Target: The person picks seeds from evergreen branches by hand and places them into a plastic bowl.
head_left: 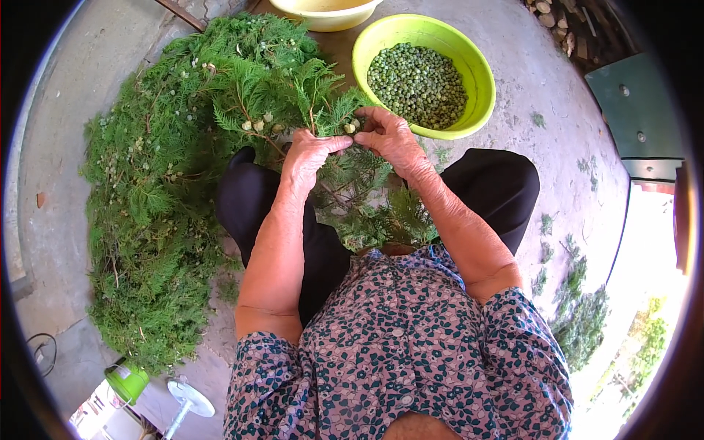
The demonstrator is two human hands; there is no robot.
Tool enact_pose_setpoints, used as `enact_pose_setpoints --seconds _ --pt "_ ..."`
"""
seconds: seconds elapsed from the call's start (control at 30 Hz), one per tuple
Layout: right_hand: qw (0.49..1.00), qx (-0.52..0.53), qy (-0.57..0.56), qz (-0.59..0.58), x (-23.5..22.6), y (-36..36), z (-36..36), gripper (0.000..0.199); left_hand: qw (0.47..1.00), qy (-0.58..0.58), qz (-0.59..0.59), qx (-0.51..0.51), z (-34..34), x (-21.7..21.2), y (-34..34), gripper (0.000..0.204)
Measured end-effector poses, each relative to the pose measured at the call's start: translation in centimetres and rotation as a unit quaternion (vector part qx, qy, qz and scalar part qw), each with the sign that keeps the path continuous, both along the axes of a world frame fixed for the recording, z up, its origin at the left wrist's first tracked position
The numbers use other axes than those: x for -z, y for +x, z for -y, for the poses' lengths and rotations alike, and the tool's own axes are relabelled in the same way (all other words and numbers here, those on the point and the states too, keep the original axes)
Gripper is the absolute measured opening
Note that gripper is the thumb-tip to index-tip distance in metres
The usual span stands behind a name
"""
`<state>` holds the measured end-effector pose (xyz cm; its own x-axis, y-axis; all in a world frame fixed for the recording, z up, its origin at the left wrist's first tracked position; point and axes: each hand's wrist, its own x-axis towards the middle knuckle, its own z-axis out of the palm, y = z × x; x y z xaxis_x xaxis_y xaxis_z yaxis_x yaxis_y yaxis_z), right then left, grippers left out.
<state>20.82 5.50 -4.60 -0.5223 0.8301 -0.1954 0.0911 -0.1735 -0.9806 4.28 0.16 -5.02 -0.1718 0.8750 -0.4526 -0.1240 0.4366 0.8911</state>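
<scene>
Between my knees my left hand [314, 155] is closed on a green conifer branch [312, 92], thumb stretched toward its tip end. Pale seed cones [352, 126] sit on the sprig right by my fingertips. My right hand [394, 141] pinches at these cones from the other side, its thumb and forefinger curled together close to my left thumb. Just beyond my right hand stands a lime-green basin [480, 81] partly filled with small round green cones [418, 84]. More pale cones [258, 123] show on twigs left of my hands.
A large heap of cut conifer branches [147, 198] spreads along my left. Behind the green basin is a yellowish basin [326, 16]. Loose sprigs [579, 293] lie on the concrete floor [565, 147] at right. A small green bucket [128, 383] and stacked firewood [565, 26] stand farther off.
</scene>
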Motion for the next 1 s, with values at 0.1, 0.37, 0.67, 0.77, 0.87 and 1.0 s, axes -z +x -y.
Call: enact_pose_setpoints --seconds 0.1,0.37,0.67,0.77,0.87,1.0 --pt "0.998 0.042 -0.009 -0.039 -0.3 0.0 0.3 0.044 1.000 0.008 0.006 -0.019 0.1 -0.1 0.1 0.014" --pt "0.957 0.013 -0.120 -0.262 -0.7 0.8 1.2 0.051 0.996 -0.060 0.026 -0.057 0.1 -1.5 -0.1 0.029" --pt "0.904 0.027 -0.219 -0.365 -1.2 0.5 1.7 0.039 0.997 -0.019 0.069 -0.043 0.2 -1.2 -0.2 0.016" --pt "0.891 0.023 -0.242 -0.382 -1.2 0.6 1.7 0.034 0.995 0.014 0.094 -0.032 0.2 -0.6 -0.3 0.015" --pt "0.891 0.014 -0.241 -0.384 -0.7 0.7 1.6 0.031 0.993 0.022 0.113 -0.038 0.2 -1.6 0.1 0.017" --pt "0.906 0.008 -0.238 -0.351 -0.6 0.6 1.7 0.030 0.992 0.034 0.105 -0.066 0.0 -0.8 0.0 0.018"
